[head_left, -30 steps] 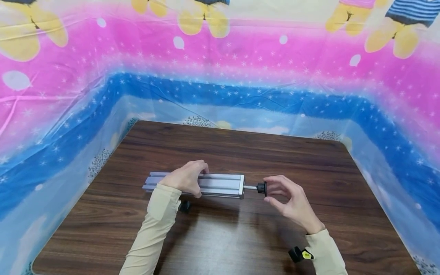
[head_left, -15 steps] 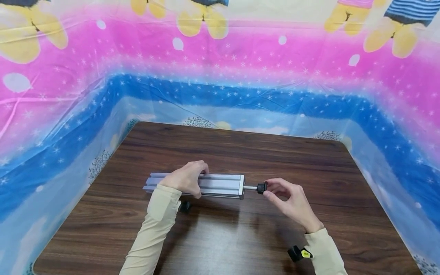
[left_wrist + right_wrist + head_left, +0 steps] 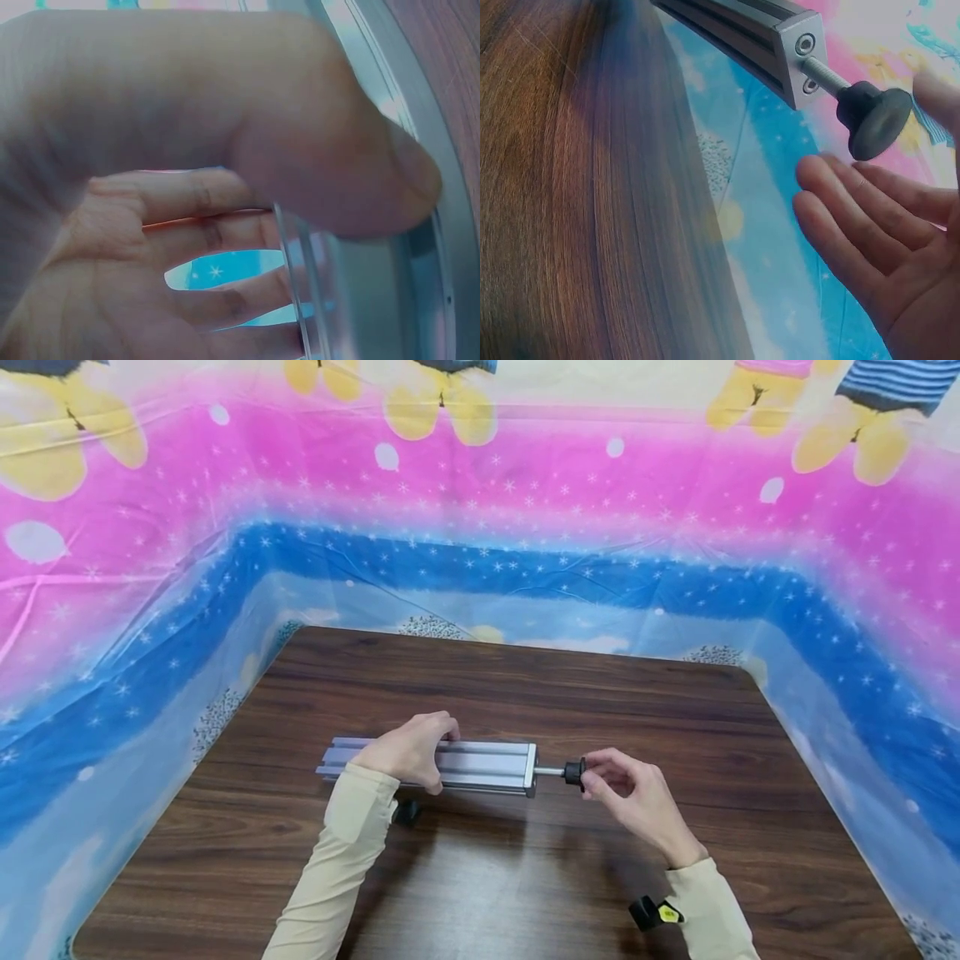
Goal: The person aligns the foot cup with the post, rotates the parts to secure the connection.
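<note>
A silver aluminium extrusion (image 3: 483, 764) lies crosswise in the head view, with an end plate on its right. My left hand (image 3: 405, 752) grips it from above, thumb on the near side and fingers over the far side. Out of the end plate (image 3: 802, 60) runs a threaded rod (image 3: 825, 79) bearing a black levelling foot (image 3: 881, 124). My right hand (image 3: 637, 797) pinches the foot's rim between thumb and fingertips. Two socket-head screws show in the plate in the right wrist view. In the left wrist view my thumb (image 3: 337, 172) lies across the extrusion's side.
A dark wood-grain table (image 3: 480, 685) with rounded corners lies beneath the work. Patterned pink and blue cloth (image 3: 465, 502) hangs round its back and sides. A black wrist device (image 3: 645, 912) with a yellow label sits by my right sleeve.
My right thumb and fingers have closed in on the levelling foot from a wider spread. The extrusion and left hand have shifted very slightly right; the left hand's hold looks the same.
</note>
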`<act>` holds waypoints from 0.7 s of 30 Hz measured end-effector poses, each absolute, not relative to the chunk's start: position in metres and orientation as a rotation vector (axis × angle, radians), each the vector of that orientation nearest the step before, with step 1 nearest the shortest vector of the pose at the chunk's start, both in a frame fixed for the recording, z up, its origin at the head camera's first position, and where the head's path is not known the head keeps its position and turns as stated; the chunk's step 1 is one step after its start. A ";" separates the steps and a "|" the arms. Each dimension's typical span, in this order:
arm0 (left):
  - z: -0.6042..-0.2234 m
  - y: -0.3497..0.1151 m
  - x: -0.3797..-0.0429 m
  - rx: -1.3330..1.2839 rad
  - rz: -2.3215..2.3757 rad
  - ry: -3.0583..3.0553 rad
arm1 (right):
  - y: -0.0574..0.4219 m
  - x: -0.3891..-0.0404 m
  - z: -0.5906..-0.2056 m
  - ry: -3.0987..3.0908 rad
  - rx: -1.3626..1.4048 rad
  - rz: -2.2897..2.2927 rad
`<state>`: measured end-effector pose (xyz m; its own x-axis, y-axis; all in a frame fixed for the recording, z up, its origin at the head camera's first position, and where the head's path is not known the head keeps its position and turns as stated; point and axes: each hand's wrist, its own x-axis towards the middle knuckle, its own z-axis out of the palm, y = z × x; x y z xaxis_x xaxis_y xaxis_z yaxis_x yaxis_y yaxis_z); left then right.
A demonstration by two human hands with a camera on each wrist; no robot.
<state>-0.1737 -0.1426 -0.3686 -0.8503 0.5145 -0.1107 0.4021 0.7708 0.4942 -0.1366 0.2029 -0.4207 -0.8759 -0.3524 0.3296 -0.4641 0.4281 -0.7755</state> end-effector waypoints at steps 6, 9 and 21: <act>-0.370 -0.145 -0.172 0.717 0.704 2.724 | 0.203 -0.134 -0.419 -2.438 0.935 1.438; -0.370 -0.147 -0.172 0.721 0.713 2.728 | 0.203 -0.134 -0.419 -2.416 0.950 1.459; -0.369 -0.148 -0.170 0.710 0.713 2.731 | 0.200 -0.135 -0.420 -2.504 0.817 1.368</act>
